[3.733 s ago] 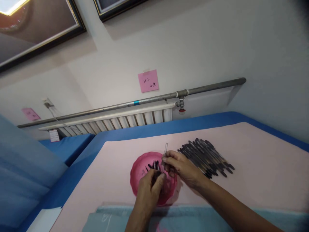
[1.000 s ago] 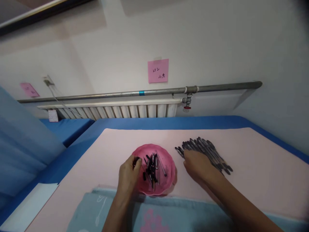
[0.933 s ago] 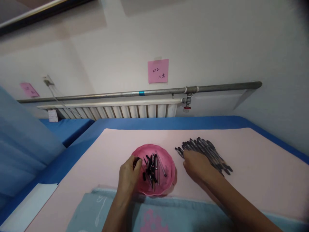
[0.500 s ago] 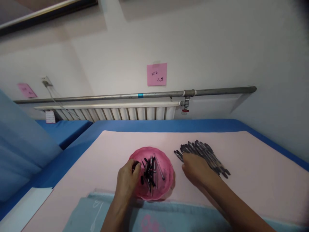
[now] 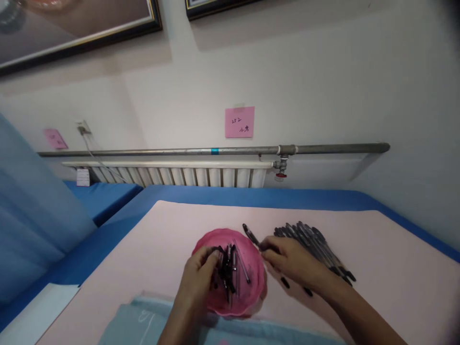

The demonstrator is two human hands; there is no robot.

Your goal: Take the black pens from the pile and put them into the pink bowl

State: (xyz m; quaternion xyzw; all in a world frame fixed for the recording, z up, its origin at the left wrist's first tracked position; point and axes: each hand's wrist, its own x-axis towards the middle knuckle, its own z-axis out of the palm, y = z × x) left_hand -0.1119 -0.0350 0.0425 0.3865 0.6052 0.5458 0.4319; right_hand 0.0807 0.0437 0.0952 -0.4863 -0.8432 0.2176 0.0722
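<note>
My right hand (image 5: 289, 258) is closed around a black pen (image 5: 250, 234), whose dark end points up and left beside the bowl's right rim. My left hand (image 5: 197, 270) reaches over the left side of a pink scalloped bowl (image 5: 256, 290), thumb and fingers pinched together. Something dark shows at those fingertips, too small to name. Inside the bowl lies a heap of black caps and clear pen parts (image 5: 227, 270). To the right, several black-capped pens (image 5: 312, 242) lie side by side on the pink sheet, partly hidden behind my right hand.
The pink sheet (image 5: 132, 268) covers a blue padded table (image 5: 251, 195). A light blue cloth (image 5: 143, 318) lies along the near edge, and a white sheet of paper (image 5: 43, 311) at the left. Behind stand a radiator (image 5: 201, 177) and a pipe (image 5: 161, 152).
My right hand has lifted a pen from the left side of the row and brought it left toward the bowl. My left hand stays pinched at the bowl. The camera view has tilted up slightly.
</note>
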